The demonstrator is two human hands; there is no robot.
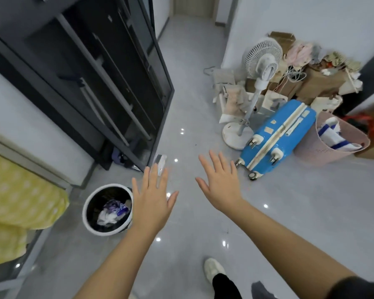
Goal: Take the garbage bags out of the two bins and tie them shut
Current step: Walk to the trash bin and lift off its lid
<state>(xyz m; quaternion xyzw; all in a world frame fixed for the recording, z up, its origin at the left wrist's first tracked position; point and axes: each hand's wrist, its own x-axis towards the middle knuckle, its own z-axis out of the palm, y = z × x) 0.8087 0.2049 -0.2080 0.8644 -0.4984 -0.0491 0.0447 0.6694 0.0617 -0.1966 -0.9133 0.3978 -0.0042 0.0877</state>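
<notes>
A round white bin (89,203) stands on the grey floor at the lower left, lined with a black garbage bag (97,203). White and purple crumpled rubbish lies inside the bag. My left hand (152,199) is stretched out flat just right of the bin's rim, fingers spread, holding nothing. To the right, my right hand (220,180) hovers over bare floor, also flat and empty. Only one lined bin is in view.
A dark glass-door cabinet (108,83) rises at the left. A yellow cloth (20,197) covers furniture beside the bin. At the right stand a white fan (257,67), a blue suitcase (276,134), a pink basket (311,152) and piled boxes. My white shoe (214,269) is below.
</notes>
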